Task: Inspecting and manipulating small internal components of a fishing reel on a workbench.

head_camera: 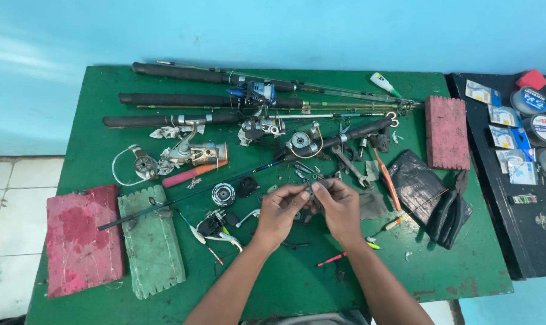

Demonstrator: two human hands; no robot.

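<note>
Both my hands meet over the middle of the green table (297,283). My left hand (280,210) and my right hand (339,207) pinch one small dark metal part (309,190) between their fingertips. Its shape is too small to tell. Just beyond my fingers lie several loose screws and small reel parts (306,171). A round silver spool (223,194) and a dark reel piece (247,186) lie left of my left hand. A reel frame with a white handle (215,227) sits lower left.
Three fishing rods (212,99) lie across the table's far side. A spinning reel (191,153), a wrench (349,165), black pliers (450,210), a black bag (414,180), red and green foam blocks (80,241) and a red block (446,132) surround the hands. Line spools (540,126) sit on a black table.
</note>
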